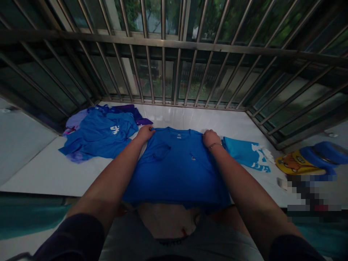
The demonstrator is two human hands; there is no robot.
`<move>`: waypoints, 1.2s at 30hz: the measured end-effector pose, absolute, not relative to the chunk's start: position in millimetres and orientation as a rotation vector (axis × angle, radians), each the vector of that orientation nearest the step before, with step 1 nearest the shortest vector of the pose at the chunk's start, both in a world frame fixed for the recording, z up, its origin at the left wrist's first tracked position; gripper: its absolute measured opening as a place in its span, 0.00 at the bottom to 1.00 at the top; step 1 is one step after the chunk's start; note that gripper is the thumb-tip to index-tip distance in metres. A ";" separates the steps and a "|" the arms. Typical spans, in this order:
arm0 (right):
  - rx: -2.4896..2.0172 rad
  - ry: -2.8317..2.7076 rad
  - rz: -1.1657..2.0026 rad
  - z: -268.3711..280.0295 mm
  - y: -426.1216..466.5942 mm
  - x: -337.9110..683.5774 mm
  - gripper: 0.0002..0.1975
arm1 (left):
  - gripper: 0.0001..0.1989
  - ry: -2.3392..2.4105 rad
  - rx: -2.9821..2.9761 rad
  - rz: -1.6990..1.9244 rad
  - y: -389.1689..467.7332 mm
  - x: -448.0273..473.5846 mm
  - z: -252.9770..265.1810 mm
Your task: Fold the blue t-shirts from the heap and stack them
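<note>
1. The blue T-shirt (176, 174) lies spread in the middle of the white windowsill (182, 116), collar toward 12 o'clock, hem over the near edge at 6.
2. At its 10 o'clock corner, the left hand (146, 132) has its fingers pinching the shoulder edge.
3. At its 2 o'clock corner, the right hand (212, 139), a bracelet (215, 145) at the wrist, has its fingers curled onto the other shoulder; their tips are hard to see.
4. Toward 10 o'clock lies a loose pile of blue and purple clothes (102, 127).
5. Toward 3, a lighter blue garment (239, 150) with white print lies flat.
6. Farther toward 3 sits a yellow-and-blue item (299, 164).
7. Metal bars (163, 72) stand at 12.
</note>
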State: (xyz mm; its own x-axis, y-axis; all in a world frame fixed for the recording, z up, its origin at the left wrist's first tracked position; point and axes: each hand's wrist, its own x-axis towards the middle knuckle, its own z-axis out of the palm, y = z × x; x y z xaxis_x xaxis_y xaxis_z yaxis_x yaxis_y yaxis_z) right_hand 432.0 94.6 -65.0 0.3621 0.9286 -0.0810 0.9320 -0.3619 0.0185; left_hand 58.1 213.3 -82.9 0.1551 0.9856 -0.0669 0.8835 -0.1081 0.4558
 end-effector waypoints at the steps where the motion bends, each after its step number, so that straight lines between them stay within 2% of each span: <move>1: 2.559 1.729 -0.071 -62.8 101.8 431.2 0.20 | 0.17 1.784 2.050 0.375 215.6 59.4 -79.4; 5: 2.589 1.777 0.021 -56.6 109.7 418.3 0.20 | 0.27 1.765 2.091 0.491 194.8 37.6 -66.6; 9: 2.467 2.083 0.053 -56.4 87.5 376.4 0.18 | 0.27 1.575 2.166 0.564 127.6 -11.0 -67.0; 12: 2.218 2.451 -0.095 -63.0 60.6 325.9 0.16 | 0.29 1.410 2.218 0.494 75.2 -35.1 -80.3; 15: 1.936 2.709 -0.273 -76.2 37.0 272.8 0.22 | 0.26 1.351 2.285 0.486 46.4 -39.0 -98.7; 17: 1.828 2.774 -0.327 -85.2 27.4 243.4 0.27 | 0.21 1.352 2.319 0.504 41.7 -35.9 -108.9; 18: 1.813 2.781 -0.335 -88.6 24.6 231.4 0.27 | 0.18 1.356 2.329 0.521 42.4 -34.8 -112.7; 22: 1.864 2.807 -0.300 -90.9 21.9 201.5 0.10 | 0.14 1.331 2.300 0.592 53.8 -42.1 -118.8; 24: 1.869 2.869 -0.296 -88.2 22.3 195.6 0.08 | 0.16 1.295 2.264 0.599 59.5 -51.8 -118.2; 28: 1.716 2.977 -0.363 -87.8 22.8 196.1 0.08 | 0.17 1.272 2.210 0.615 65.3 -69.1 -115.3; 31: 1.645 2.949 -0.404 -91.1 24.3 201.6 0.12 | 0.18 1.283 2.162 0.647 64.2 -73.7 -115.4; 36: 1.952 2.758 -0.378 -84.7 40.8 205.9 0.17 | 0.15 1.282 2.122 0.687 59.6 -71.7 -122.0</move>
State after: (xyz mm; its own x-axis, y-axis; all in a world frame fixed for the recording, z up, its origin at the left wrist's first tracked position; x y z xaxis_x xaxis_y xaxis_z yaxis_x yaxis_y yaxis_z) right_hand 205.9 40.8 -84.7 -0.3184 0.9444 0.0822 0.8875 0.3274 -0.3241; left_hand -71.7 59.6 -122.0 0.4109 0.9013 0.1369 0.6137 -0.3845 0.6896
